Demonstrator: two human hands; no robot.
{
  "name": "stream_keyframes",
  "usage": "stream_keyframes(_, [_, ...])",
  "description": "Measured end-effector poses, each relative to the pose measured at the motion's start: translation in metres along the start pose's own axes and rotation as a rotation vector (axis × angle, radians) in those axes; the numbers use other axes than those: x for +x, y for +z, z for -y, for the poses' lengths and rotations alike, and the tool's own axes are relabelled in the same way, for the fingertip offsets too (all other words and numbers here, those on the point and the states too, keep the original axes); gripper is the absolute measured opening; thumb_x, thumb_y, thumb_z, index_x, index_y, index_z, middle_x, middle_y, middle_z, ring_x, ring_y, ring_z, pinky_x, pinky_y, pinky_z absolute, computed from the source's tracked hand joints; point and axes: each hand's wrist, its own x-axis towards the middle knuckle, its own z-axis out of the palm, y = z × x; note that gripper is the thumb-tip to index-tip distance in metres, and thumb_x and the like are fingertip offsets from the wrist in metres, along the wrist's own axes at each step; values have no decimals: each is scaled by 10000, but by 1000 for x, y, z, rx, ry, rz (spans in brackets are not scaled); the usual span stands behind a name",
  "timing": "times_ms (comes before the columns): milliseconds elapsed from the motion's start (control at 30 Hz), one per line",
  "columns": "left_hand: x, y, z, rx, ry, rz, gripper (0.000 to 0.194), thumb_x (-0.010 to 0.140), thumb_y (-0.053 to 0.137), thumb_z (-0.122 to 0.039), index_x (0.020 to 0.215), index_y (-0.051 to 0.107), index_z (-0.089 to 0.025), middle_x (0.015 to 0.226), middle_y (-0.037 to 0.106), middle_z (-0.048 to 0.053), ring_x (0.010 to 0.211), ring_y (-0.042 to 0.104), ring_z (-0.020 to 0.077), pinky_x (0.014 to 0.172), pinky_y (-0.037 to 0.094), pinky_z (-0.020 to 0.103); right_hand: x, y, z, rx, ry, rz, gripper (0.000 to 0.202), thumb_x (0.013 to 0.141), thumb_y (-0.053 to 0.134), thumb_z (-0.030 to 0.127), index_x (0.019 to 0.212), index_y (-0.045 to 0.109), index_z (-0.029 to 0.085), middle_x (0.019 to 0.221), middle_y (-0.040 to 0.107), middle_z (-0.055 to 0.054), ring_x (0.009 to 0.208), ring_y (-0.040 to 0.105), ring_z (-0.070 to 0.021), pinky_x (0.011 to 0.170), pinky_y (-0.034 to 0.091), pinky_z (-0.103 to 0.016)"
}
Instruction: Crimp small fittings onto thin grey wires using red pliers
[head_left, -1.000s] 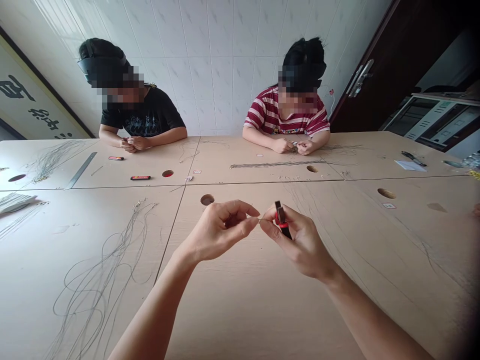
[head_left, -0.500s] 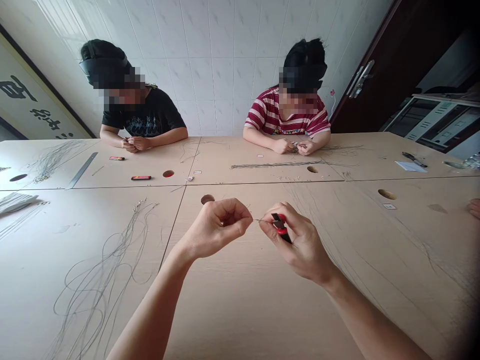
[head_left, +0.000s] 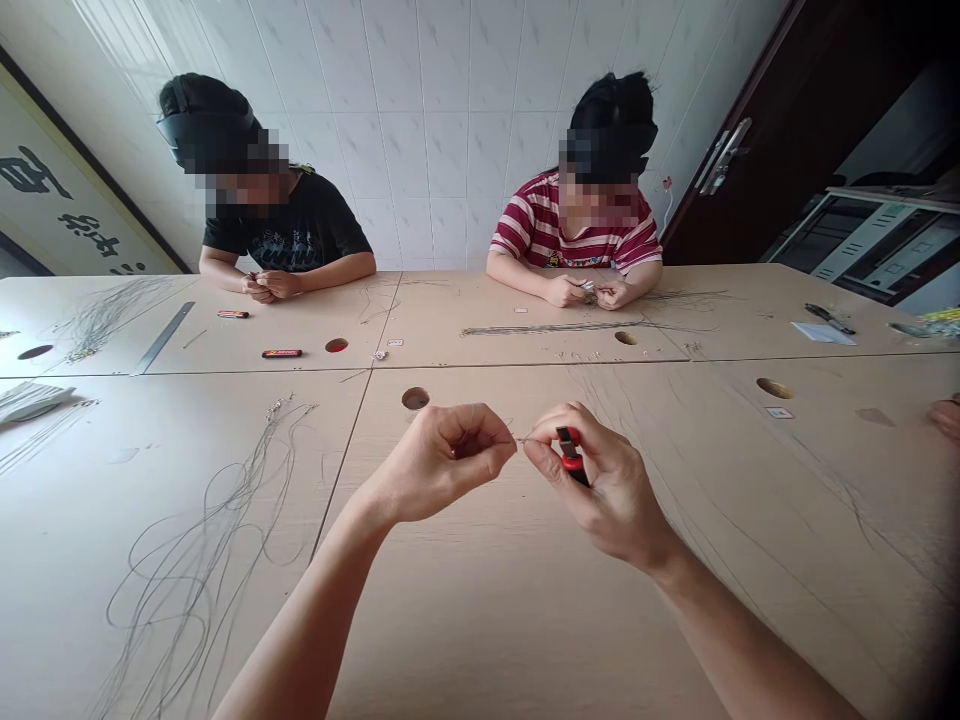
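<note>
My left hand (head_left: 450, 460) pinches a thin cord (head_left: 520, 440) between thumb and forefinger, above the middle of the wooden table (head_left: 465, 620). Just to its right, the thumb and forefinger of my right hand (head_left: 607, 490) close on the other side of the same cord, with a small gap between the hands. A small black tool with red parts (head_left: 572, 457), which looks like a lighter or cutter, is also held in my right hand. What lies inside the curled fingers is hidden.
Loose grey cords (head_left: 217, 540) lie left of my arms. Across the table sit a person in black (head_left: 300, 220) and a person in striped red (head_left: 555, 225). Two red-black lighters (head_left: 282, 353), a metal ruler (head_left: 165, 338) and a cord bundle (head_left: 547, 329) lie there. A hand (head_left: 946, 415) shows at right.
Both my hands have shifted slightly right, and the gap between their fingertips is smaller. At the far right edge, another hand has moved slightly and a yellowish item now shows near the plastic.
</note>
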Motion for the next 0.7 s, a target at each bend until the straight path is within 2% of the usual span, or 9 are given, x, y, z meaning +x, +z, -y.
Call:
stream_keyframes(100, [-2,0,-1,-11,24,-11,47,812,577,-180,820,599,-140,578,453,-57,511,376,56,456,328,186,0,0,0,6,29,-6,132,902,522,170,796,466,225,736,510,22,671,432,-124,645,368,-279])
stream_keyframes(200, [-2,1,1,-40,73,-24,147,817,605,-217,947,578,-154,560,409,-84,478,347,50,439,309,181,0,1,0,18,31,-6,137,903,526,172,791,467,223,724,499,24,657,407,-120,634,362,-274])
stream_keyframes(333, [1,4,3,-55,116,-59,91,834,609,-249,847,595,-160,531,355,-90,463,303,45,420,273,174,1,2,-1,48,17,-3,142,900,516,143,793,470,222,730,503,23,673,407,-120,634,360,-268])
stream_keyframes(467, [2,6,3,-12,80,-96,139,846,599,-277,774,598,-158,546,362,-71,491,306,53,430,271,177,0,3,0,60,10,-13,146,896,516,135,789,468,223,722,493,27,676,408,-120,640,363,-266])
stream_keyframes(600, [1,5,1,15,36,-68,160,859,576,-292,783,586,-153,538,367,-69,488,286,55,424,244,184,1,4,-1,14,-16,-25,152,886,514,108,797,469,224,720,494,31,662,409,-117,661,368,-275])
stream_keyframes(700, [1,3,0,2,5,-31,169,863,569,-296,786,585,-146,543,364,-70,490,279,54,428,235,188,2,3,-5,-38,-107,-21,181,846,523,52,820,472,224,733,511,26,703,438,-127,702,374,-294])
